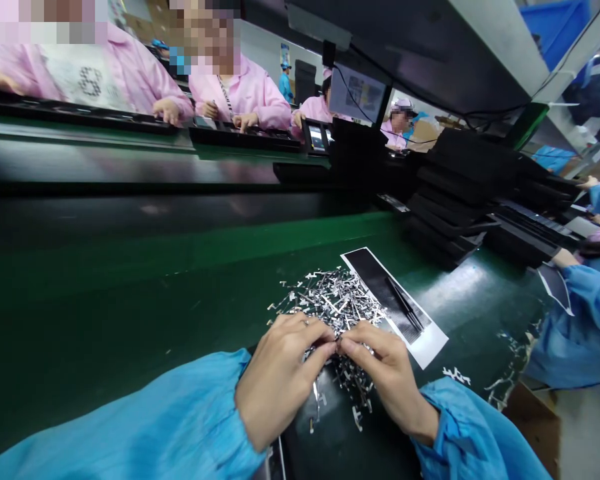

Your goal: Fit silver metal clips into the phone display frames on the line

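Observation:
A loose heap of small thin silvery-and-black strips with T-shaped ends (337, 293) lies on the green work surface (205, 300). Over the near side of this heap, my left hand (290, 367) pinches with thumb and forefinger. Its fingertips meet those of my right hand (380, 367), which pinches from the other side. Whatever sits between the fingertips is too small and covered to name. Just beyond my right hand lies a white-edged sheet with a dark panel (375, 280), and dark tweezers (405, 307) rest on it.
Stacked black trays (455, 193) stand at the back right. A few white scraps (456, 375) lie right of my right hand. A co-worker's blue sleeve (590, 287) reaches in at the right edge. People in pink sit across the bench behind black trays (80, 117).

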The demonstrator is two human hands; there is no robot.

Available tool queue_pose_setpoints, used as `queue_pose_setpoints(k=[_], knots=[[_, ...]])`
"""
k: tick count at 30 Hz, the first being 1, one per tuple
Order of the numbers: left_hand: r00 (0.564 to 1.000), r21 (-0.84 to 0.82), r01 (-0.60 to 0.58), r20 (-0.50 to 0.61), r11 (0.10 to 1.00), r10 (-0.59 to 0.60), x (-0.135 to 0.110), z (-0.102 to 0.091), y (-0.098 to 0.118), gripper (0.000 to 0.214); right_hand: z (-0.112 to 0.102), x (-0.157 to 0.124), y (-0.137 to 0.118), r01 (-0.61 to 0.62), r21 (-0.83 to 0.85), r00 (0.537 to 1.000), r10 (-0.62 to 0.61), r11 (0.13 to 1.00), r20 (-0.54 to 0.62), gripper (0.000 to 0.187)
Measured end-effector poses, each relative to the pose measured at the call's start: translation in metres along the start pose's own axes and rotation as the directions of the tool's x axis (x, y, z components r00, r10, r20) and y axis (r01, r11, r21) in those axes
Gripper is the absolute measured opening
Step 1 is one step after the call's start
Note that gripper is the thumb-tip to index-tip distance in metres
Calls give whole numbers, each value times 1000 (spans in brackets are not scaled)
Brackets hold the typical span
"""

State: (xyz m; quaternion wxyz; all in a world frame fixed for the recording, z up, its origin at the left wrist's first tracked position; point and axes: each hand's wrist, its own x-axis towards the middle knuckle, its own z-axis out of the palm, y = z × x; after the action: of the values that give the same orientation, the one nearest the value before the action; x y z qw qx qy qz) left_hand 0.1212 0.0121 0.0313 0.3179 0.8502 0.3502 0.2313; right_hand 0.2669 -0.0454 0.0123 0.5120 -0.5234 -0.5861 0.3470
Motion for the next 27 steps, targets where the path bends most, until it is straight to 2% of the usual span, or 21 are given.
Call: queue_pose_setpoints(k=[5,10,14,20,24,27], knots=[[988,-3,-132,-87,991,131,-6,0,-4,18,-2,3,2,-129,231,992,122,964,45,12],[979,44,-173,-104,984,177,-10,-3,1,19,-2,6,-2,-254,447,966,199,858,167,13],[971,52,-205,-115,977,210,-13,-6,6,21,-2,7,-3,-314,529,947,216,789,239,14],[992,-47,-121,-45,992,119,-17,-10,15,19,0,4,-1,-338,536,933,204,774,295,14],[989,-218,13,145,976,20,-18,-18,24,22,3,-2,-5,-314,460,938,196,831,287,18],[984,-274,69,178,959,-20,-23,-30,26,21,-3,-10,-10,-272,325,949,197,906,246,19]])
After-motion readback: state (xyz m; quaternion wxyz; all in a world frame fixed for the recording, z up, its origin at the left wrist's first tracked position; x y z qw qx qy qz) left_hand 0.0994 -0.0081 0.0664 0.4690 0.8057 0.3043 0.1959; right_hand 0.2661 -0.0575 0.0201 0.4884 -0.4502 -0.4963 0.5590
